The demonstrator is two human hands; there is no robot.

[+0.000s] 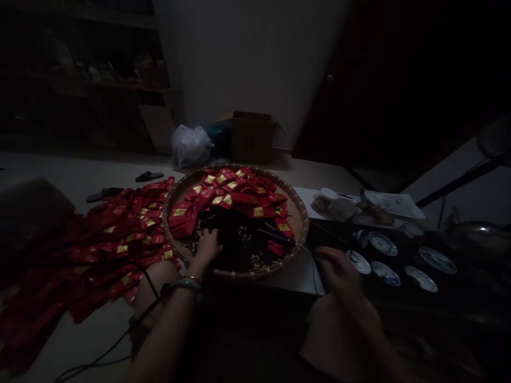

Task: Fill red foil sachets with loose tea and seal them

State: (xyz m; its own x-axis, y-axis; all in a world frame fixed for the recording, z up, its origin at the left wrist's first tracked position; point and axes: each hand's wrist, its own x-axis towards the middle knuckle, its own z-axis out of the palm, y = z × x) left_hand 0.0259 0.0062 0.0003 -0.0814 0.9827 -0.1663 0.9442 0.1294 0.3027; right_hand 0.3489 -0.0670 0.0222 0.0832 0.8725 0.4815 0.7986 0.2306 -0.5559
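A round woven basket tray [300, 215] holds dark loose material in the middle and several red packets with gold labels [243, 194] round the back. My left hand [208, 246] rests inside the tray on the dark pile, fingers curled downward; whether it holds anything is hidden. My right hand [339, 270] hovers to the right of the tray above the table edge, blurred, fingers loosely together. A thin dark tool with a cable [279, 236] lies on the tray's right side.
A large heap of red packets [104, 244] covers the floor to the left. Several blue-patterned small dishes [383, 244] and a jar [331, 202] stand at the right. A cardboard box [249, 135] and a plastic bag [189, 146] sit by the wall. The room is dim.
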